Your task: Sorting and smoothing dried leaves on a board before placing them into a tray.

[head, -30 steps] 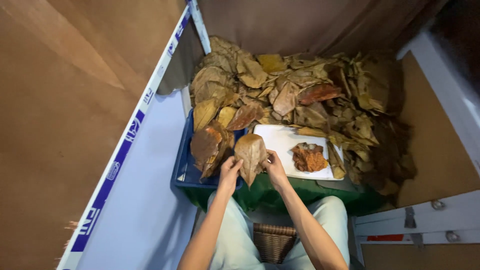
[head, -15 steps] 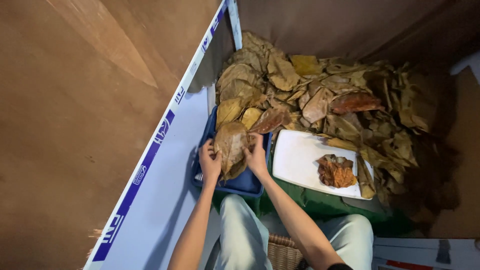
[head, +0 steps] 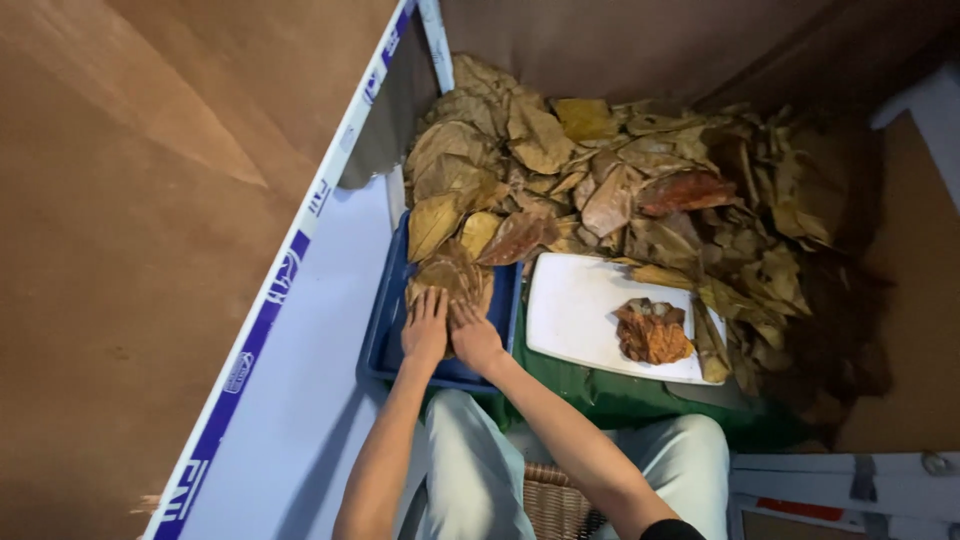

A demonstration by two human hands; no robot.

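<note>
Both of my hands press flat on a stack of dry brown leaves lying in a blue tray. My left hand lies on the left of the stack, my right hand beside it, fingers stretched out. To the right a white board carries a small heap of reddish-brown leaf pieces.
A large pile of dry leaves fills the space behind the tray and board. A brown wall with a white and blue band runs along the left. Green cloth lies under the board. A woven stool shows between my legs.
I carried the big leaf from above the white board leftward to the blue tray and laid it on the stack. My hands now press it down flat.
</note>
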